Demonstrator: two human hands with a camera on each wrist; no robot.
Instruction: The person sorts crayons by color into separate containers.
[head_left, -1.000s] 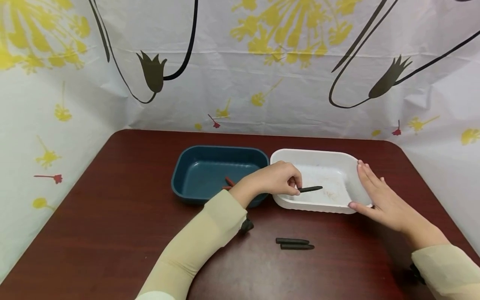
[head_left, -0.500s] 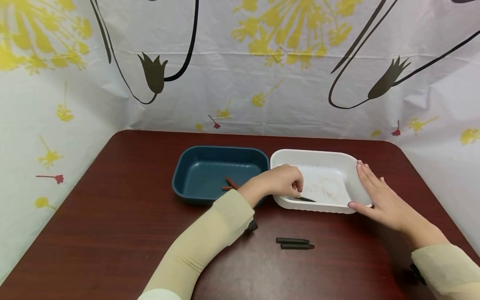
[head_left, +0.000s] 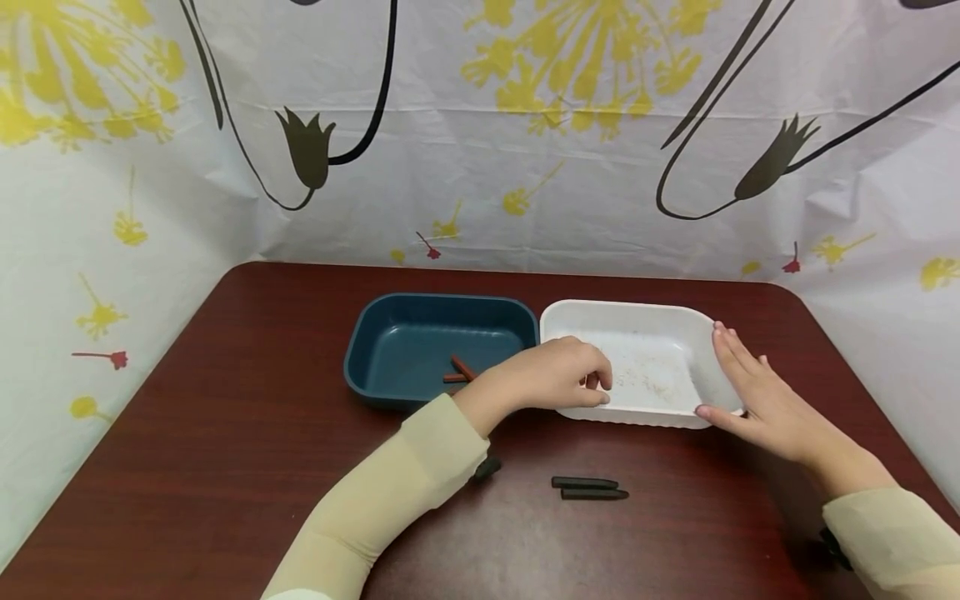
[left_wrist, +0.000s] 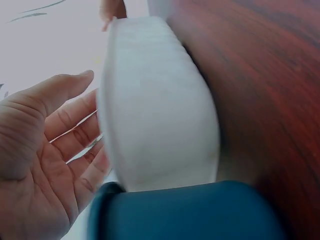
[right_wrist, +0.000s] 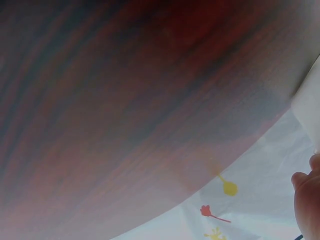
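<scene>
My left hand (head_left: 551, 373) hovers over the left end of the white tray (head_left: 637, 415), its fingers loosely bent. In the left wrist view, the thumb stands apart from the fingers (left_wrist: 65, 117) and nothing shows held between them. The black crayon seen earlier is hidden, with the hand over that part of the tray. At the tray's right end, my right hand (head_left: 765, 408) rests against the rim with straight fingers and the thumb at the front corner. Two black crayons (head_left: 589, 488) lie side by side on the table in front of the tray.
A dark blue tray (head_left: 356, 367) sits close against the white one on its left, with red-brown crayons (head_left: 463, 367) inside, partly behind my left forearm. Both stand on a dark red-brown table (head_left: 225, 417). Behind it hangs a white flower-printed sheet (head_left: 465, 175).
My left hand lowered the black crayon into the front left of the white tray and let it go; its fingers have since loosened and lifted slightly. The right hand has stayed put.
</scene>
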